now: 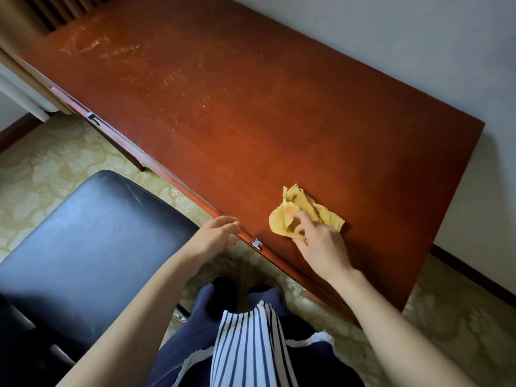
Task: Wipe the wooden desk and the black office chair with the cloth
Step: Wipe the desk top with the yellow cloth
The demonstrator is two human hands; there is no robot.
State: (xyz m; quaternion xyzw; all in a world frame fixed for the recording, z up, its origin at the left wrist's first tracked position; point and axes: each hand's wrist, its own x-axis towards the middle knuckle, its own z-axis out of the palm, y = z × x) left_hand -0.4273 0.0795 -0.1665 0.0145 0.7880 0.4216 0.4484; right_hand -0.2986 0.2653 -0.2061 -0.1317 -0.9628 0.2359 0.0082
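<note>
While a long reddish wooden tabletop (251, 107) runs from near right to far left along a pale wall, light scratches and smears show on its far left part. Patterned carpet (55, 169) covers the floor below. A black office chair (92, 241) stands at near left, its padded seat just beside the tabletop's front edge. The person's right hand (321, 244) rests on the wood near the right end, fingers curled into a crumpled yellow cloth (290, 216) that lies close to the front edge. The left hand (215, 236), fingers loosely apart and holding nothing, is at that edge; whether it touches cannot be told. A small metal drawer pull (257, 243) sits between the hands.
</note>
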